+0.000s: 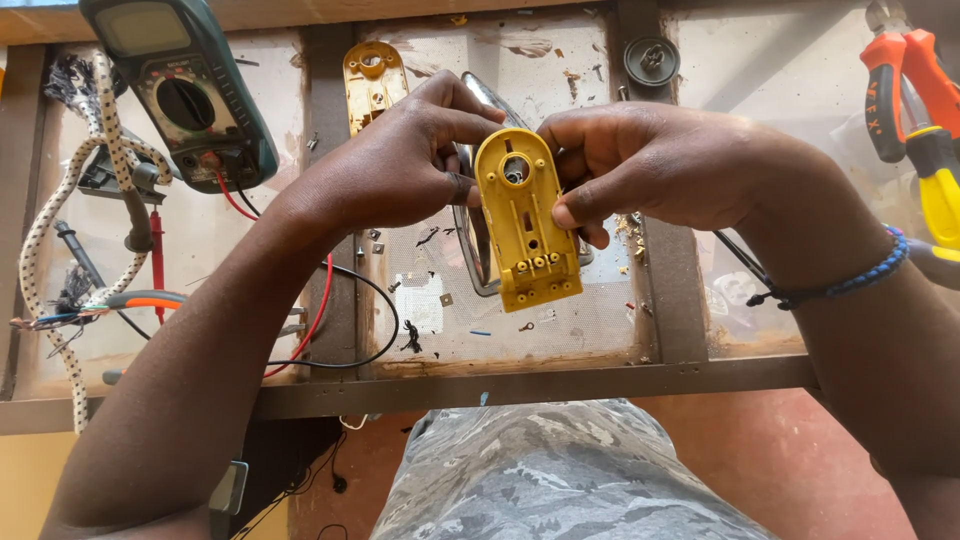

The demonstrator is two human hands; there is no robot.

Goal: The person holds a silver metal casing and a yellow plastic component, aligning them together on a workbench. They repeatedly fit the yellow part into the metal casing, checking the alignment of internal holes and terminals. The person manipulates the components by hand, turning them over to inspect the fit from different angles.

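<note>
Both hands are up over the middle of the bench [540,380], and between them sits a yellow plastic housing plate [526,222], held upright with its rounded end far and its row of small screw posts near, inner face turned toward the camera so the moulded detail can be read. The left hand [400,165] has its fingers [462,125] curled and clamped on the plate's left edge near the round hole at the top; the right hand [650,160] pinches the right edge, thumb pressed on the front, fingers closed behind it, so the piece is steadied from both sides. Just behind the plate lies a shiny metal soleplate [478,250], pointed end far, flat on the bench. A second yellow part [373,80] rests further off to the left. At the far left a green multimeter [185,90] lies with its red lead [318,310] and a black lead trailing near, beside a braided white-and-black cord [75,200] with frayed ends. Orange-handled pliers [905,90] and a yellow-handled tool [940,195] lie at the far right, well apart from the hands. Small screws and scraps dot the bench surface.
</note>
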